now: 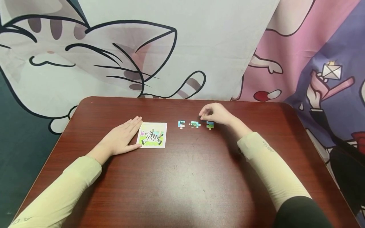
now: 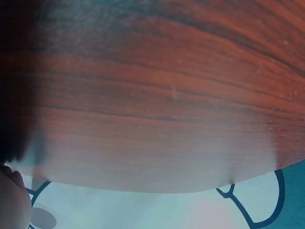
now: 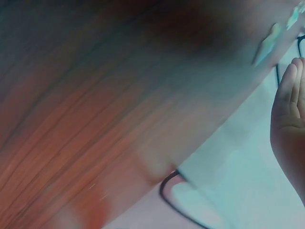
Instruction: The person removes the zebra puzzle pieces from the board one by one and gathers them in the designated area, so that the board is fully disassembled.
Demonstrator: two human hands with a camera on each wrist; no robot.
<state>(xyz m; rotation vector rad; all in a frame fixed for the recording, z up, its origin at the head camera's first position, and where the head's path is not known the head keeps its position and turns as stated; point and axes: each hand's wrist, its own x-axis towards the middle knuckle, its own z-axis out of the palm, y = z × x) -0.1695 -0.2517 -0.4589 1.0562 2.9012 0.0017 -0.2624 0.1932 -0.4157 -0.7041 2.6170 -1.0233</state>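
Observation:
A square zebra puzzle (image 1: 152, 135) with a white border lies on the table. My left hand (image 1: 121, 137) rests beside it, fingers extended, with fingertips and thumb at its left edge. To the puzzle's right, three loose jigsaw pieces form a row: a left piece (image 1: 181, 124) with black-and-white markings, a blue-green middle piece (image 1: 195, 124) and a blue-green right piece (image 1: 210, 125). Just above the middle and right pieces is my right hand (image 1: 217, 113), its fingers loosely bent and nothing visible in them. The right wrist view shows part of this hand (image 3: 290, 109) and blurred pieces (image 3: 268, 45).
The dark red wooden table (image 1: 176, 177) has rounded far corners. Behind its far edge hangs a cloth backdrop (image 1: 222, 41) with cartoon drawings. At the right side is a dark object (image 1: 346, 177), partly cut off by the frame.

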